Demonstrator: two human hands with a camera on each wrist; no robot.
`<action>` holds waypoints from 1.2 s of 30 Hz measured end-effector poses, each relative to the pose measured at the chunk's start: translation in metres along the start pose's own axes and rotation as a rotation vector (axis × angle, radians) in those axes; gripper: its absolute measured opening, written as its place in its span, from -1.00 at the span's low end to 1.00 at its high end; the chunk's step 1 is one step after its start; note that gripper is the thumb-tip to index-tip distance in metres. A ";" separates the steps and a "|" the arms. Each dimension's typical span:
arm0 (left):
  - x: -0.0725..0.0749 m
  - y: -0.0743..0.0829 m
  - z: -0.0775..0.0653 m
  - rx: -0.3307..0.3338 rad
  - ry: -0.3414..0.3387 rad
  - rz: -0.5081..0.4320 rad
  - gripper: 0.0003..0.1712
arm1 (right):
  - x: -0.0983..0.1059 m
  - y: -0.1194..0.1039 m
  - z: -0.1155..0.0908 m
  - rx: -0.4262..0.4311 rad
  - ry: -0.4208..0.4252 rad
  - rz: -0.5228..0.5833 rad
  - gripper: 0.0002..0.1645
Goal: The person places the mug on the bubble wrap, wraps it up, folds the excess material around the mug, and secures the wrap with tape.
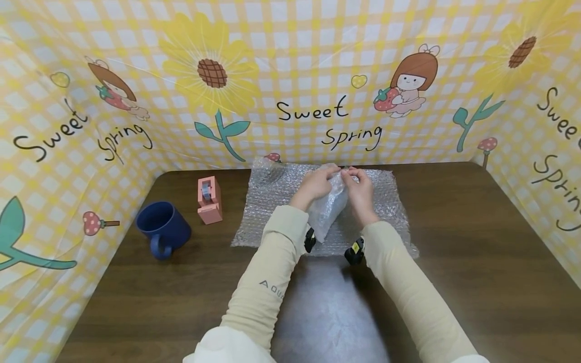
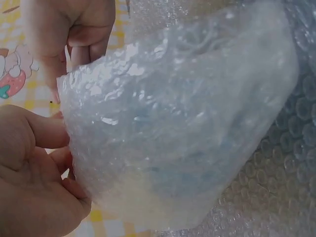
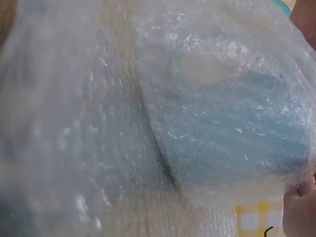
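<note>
A bundle of bubble wrap [image 1: 330, 206] stands raised between both hands, with one narrow corner pointing down. Something light blue [image 3: 232, 123] shows dimly through its layers in the right wrist view; its kind cannot be made out. My left hand [image 1: 316, 184] grips the bundle's far edge on the left, thumb and fingers at the rim in the left wrist view. On the right side of that same edge, my right hand [image 1: 359, 194] pinches the plastic. Beneath lies a flat sheet of bubble wrap [image 1: 268, 217], spread on the brown table [image 1: 476, 242].
Left of the sheet stands a pink tape dispenser [image 1: 210, 200] with a roll in it. Farther left is a dark blue mug [image 1: 164, 228], its handle toward the near side. A yellow checked cloth [image 1: 295, 65] walls the table's back and sides.
</note>
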State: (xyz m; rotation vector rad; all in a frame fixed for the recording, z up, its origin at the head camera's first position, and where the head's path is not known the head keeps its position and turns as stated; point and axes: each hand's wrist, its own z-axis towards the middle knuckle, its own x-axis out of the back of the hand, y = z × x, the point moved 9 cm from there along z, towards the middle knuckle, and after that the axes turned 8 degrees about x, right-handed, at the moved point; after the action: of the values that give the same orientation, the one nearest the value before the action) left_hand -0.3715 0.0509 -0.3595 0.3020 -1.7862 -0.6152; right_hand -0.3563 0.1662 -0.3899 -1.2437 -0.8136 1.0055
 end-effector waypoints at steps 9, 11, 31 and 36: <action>0.000 -0.010 -0.002 0.056 -0.056 -0.366 -0.37 | 0.001 0.002 -0.001 -0.021 0.035 0.017 -0.80; 0.000 -0.011 -0.002 0.069 -0.056 -0.362 -0.39 | 0.001 0.003 -0.003 -0.029 0.057 0.015 -0.81; 0.001 -0.010 -0.001 0.076 -0.048 -0.284 -0.42 | 0.003 0.011 -0.014 0.007 0.261 0.108 -0.73; -0.001 -0.010 0.000 0.076 -0.060 -0.294 -0.45 | 0.001 0.010 -0.014 0.053 0.253 0.102 -0.76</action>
State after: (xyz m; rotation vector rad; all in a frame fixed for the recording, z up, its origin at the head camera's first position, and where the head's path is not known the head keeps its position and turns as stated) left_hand -0.3727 0.0428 -0.3657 0.6117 -1.8406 -0.7705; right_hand -0.3443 0.1622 -0.4021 -1.3451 -0.5291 0.9219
